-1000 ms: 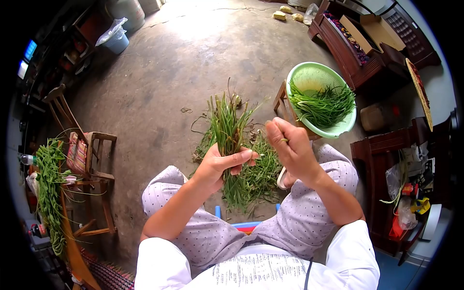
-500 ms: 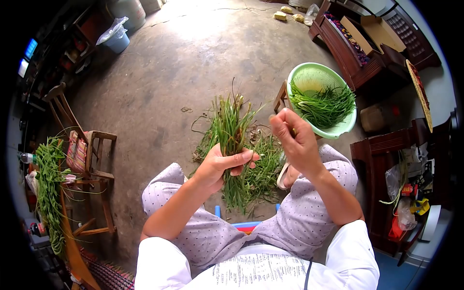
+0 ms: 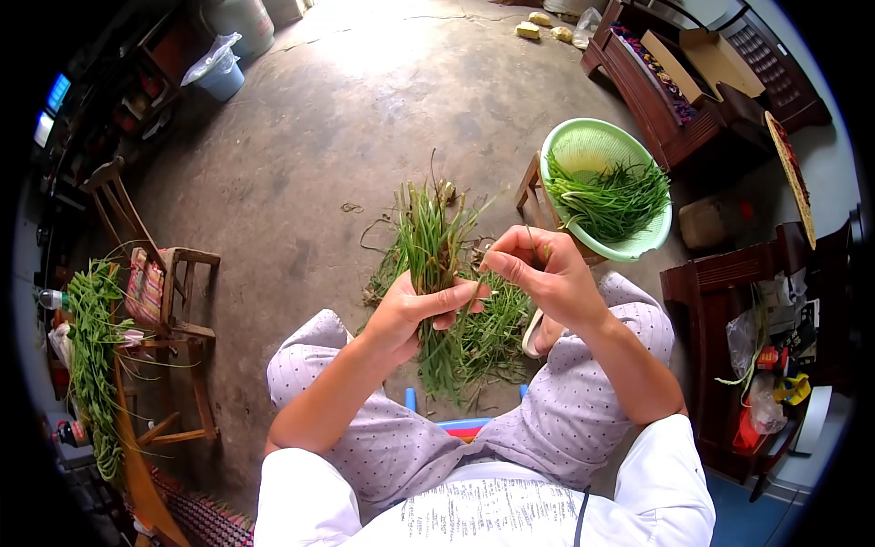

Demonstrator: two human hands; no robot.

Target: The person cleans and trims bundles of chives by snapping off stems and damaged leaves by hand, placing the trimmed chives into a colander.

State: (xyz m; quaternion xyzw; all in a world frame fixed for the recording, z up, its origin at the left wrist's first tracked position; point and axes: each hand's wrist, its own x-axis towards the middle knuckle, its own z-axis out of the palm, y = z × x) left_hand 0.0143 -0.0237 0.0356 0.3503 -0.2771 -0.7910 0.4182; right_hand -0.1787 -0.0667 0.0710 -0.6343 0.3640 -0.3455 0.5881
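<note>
My left hand (image 3: 410, 314) is wrapped round a bunch of chives (image 3: 430, 232), pale stem ends up and green leaves hanging below the fist. Just right of the bunch, my right hand (image 3: 547, 273) is closed in a pinch, its fingertips near the left thumb. A thin chive stalk seems to be between those fingers, with a small greenish bit showing; most of it is hidden. Beneath both hands a loose heap of greens (image 3: 497, 314) lies on the floor between my feet. To the right, a light green colander (image 3: 588, 146) holds more chives (image 3: 620, 201).
The colander rests on a wooden stool (image 3: 530, 187). At left stand a wooden chair (image 3: 187, 260) and a surface draped with leafy greens (image 3: 91, 356). A blue bin (image 3: 221, 80) is at the back left. Dark wooden furniture (image 3: 638, 87) lines the right side.
My right hand has moved down and left, closer to the bunch, its fingers now pinched near the left thumb. The left hand keeps its hold, with the bunch shifted slightly left.
</note>
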